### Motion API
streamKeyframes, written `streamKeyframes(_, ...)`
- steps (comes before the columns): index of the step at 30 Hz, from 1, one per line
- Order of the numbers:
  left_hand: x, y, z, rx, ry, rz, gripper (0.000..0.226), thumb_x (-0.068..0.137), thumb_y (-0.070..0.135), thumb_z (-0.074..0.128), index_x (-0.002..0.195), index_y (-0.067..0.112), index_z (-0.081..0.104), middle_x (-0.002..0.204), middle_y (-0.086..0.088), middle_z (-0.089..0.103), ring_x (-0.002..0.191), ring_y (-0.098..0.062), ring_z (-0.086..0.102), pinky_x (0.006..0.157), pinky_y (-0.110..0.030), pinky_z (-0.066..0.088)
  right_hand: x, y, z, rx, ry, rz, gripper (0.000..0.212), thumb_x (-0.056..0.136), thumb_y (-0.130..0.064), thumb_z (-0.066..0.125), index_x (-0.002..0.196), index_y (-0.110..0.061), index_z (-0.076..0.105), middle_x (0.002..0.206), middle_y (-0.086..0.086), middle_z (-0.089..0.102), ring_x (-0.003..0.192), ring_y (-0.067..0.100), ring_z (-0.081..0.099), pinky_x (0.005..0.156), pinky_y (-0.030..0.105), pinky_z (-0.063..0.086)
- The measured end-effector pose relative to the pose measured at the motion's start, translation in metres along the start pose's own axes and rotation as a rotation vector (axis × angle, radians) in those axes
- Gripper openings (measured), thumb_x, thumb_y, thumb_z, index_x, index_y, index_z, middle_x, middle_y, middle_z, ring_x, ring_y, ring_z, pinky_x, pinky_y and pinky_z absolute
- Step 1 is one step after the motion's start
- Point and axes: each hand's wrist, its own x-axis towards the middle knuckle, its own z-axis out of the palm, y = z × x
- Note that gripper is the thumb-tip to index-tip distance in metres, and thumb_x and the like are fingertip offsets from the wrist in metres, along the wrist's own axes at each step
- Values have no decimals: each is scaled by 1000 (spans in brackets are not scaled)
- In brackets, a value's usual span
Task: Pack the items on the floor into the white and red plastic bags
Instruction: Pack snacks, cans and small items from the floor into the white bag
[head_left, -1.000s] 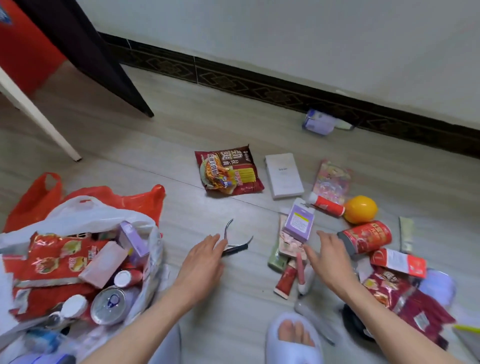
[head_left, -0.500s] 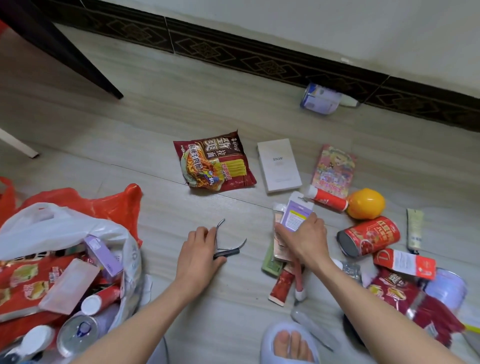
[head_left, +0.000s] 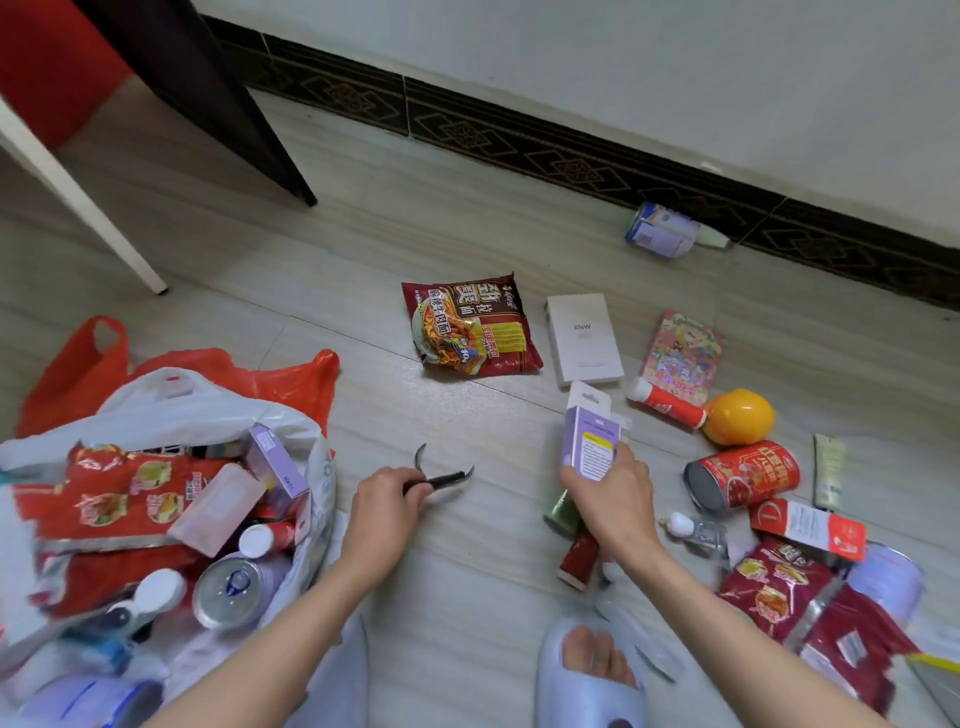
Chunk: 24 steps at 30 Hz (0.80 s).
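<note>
Left hand (head_left: 384, 512) pinches the dark curved clip (head_left: 441, 475) low over the floor (head_left: 291, 291); right hand (head_left: 615, 499) grips the purple box (head_left: 592, 441) upright. White bag (head_left: 171, 400), stuffed with packets and cans, sits at the floor's left, the red bag (head_left: 88, 369) behind it. Noodle packet (head_left: 470, 327) and red can (head_left: 743, 475) lie loose.

A home room: tiled floor (head_left: 467, 234), patterned skirting (head_left: 571, 161), slippered foot (head_left: 587, 675), scattered groceries.
</note>
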Motion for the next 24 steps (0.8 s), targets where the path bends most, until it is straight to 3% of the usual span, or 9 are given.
streamKeyframes(3,-21,-2,-21,-127,50,-63,9,82,8,64,78,7,73,67,-4,64,70,-24,59,59,-20,31,-34,-13,0,31,-45,-83,45,73,-31,62,114,-21,48,113,6,52,108,24,43,86,33,38)
streamKeyframes(6,-46,-5,-47,-231,141,-114,9,81,12,67,83,8,74,70,-2,67,69,-18,58,59,-13,34,-65,-27,2,13,-96,-176,41,70,-39,62,108,-28,50,110,3,56,103,22,49,82,32,41)
streamKeyframes(8,-65,-8,-68,-299,203,-128,10,81,13,67,85,8,74,73,-4,69,71,-19,60,64,-20,37,-88,-43,4,-16,-150,-278,34,75,-34,63,106,-31,48,104,0,53,98,18,47,70,22,35)
streamKeyframes(10,-84,-12,-93,-370,257,-139,9,82,13,67,86,9,74,69,0,67,65,-11,60,61,-19,39,-110,-62,5,-71,-220,-388,34,80,-30,62,110,-29,48,98,-2,48,95,15,42,63,13,28)
streamKeyframes(12,-102,-21,-120,-470,284,-174,9,83,9,65,87,7,73,64,-1,67,53,-2,59,54,-11,43,-129,-85,9,-147,-280,-515,36,79,-29,61,113,-26,48,97,-1,48,98,17,44,68,21,31)
streamKeyframes(14,-118,-34,-148,-625,317,-227,11,84,3,62,91,2,71,66,-7,68,50,-4,61,51,-11,47,-143,-108,18,-244,-340,-604,41,77,-32,61,115,-24,48,104,3,51,103,20,45,74,26,33)
streamKeyframes(19,-142,-75,-197,-745,461,-290,12,83,2,63,91,7,70,78,-11,71,73,-23,68,66,-22,56,-165,-163,52,-434,-455,-751,55,79,-38,61,126,-16,41,118,9,48,109,24,44,81,27,35)
streamKeyframes(21,-146,-92,-209,-737,523,-313,13,82,3,65,91,11,70,80,-8,72,75,-19,69,73,-28,56,-167,-180,70,-463,-485,-757,60,79,-39,63,129,-15,39,120,10,48,109,24,44,81,28,35)
streamKeyframes(24,-148,-113,-222,-821,675,-347,14,82,0,63,94,6,69,69,1,71,63,-5,68,65,-14,54,-169,-203,99,-438,-501,-730,57,79,-36,64,126,-14,43,117,11,52,100,22,49,72,26,38)
